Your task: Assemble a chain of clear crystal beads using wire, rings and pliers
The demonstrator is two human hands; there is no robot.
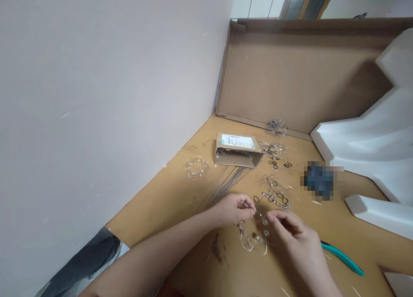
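Between my two hands hangs a strand of thin wire with clear round beads (266, 233), its loose wire ends curling below. My left hand (238, 209) is closed in a pinch on the strand's upper end. Thumb and forefinger of my right hand (293, 232) pinch together close to the same wire, just right of the beads. Past my fingertips lie several dark rings (280, 197) and a beaded chain (284, 206) on the tan tabletop (167, 219). A teal tool handle (345, 258) pokes out beside my right wrist, the rest of it hidden.
A bundle of straight wires (229, 181) runs from an open cardboard box (238, 157). Left of it sits a beaded wire ring (196, 167). Wire tangles (276, 127) lie by the upright cardboard panel (300, 78). White foam pieces (364, 120) stand right, near a pixelated dark object (318, 180).
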